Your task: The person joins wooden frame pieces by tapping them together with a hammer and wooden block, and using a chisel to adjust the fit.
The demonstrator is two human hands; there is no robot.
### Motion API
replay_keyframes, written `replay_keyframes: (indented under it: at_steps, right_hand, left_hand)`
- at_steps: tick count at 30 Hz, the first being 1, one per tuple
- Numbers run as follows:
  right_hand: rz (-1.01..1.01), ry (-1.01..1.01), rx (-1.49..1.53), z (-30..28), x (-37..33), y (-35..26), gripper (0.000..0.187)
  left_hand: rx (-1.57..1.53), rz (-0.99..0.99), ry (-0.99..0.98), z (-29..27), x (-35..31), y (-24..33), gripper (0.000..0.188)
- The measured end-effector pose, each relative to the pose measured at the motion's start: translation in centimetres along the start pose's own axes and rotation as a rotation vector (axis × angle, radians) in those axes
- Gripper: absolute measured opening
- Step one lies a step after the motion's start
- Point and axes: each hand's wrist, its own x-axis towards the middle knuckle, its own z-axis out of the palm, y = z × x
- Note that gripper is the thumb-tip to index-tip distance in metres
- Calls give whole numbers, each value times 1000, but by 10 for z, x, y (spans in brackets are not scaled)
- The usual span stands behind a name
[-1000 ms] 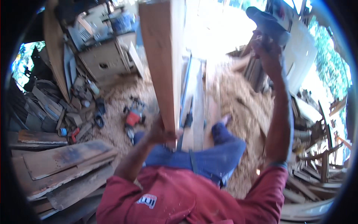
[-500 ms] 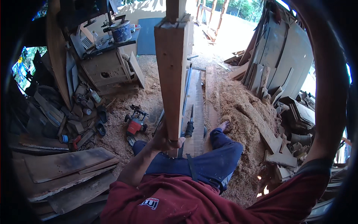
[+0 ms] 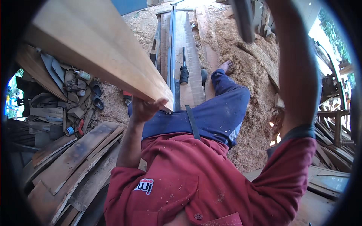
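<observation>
A thick pale wooden beam [image 3: 94,49] slants from the upper left down to the middle. My left hand [image 3: 145,109] grips under its lower end, thumb against the end face. My right arm in a red sleeve is raised along the right side. My right hand [image 3: 273,3] is almost cut off by the top edge, and a grey object [image 3: 241,19] hangs down beside it, apparently held. Below are my red shirt and blue trousers, with a bare foot [image 3: 226,66] on the sawdust.
Long planks and a metal rail [image 3: 171,56] run away across the sawdust floor [image 3: 249,67], with a dark tool [image 3: 184,73] lying on one. Stacked weathered boards [image 3: 68,162] lie at the lower left, small tools and scrap [image 3: 81,98] above them, and timber offcuts at the right.
The beam has tipped from nearly upright to leaning up and left, closer to the camera. My right arm has swung higher, carrying the hand to the top edge.
</observation>
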Motion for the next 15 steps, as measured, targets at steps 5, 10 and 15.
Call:
replay_keyframes:
  at_steps: [5,10,15]
  right_hand:
    - [317,-125,137,141,-119,158,23]
    - [754,-288,375,209,-219,234,39]
    - [876,-411,262,250,-254,266,45]
  left_hand:
    - [424,19,242,60,-70,-105,42]
    - [481,-295,295,95,-72,-139,26]
    - [670,-248,308,100,-73,-157,22]
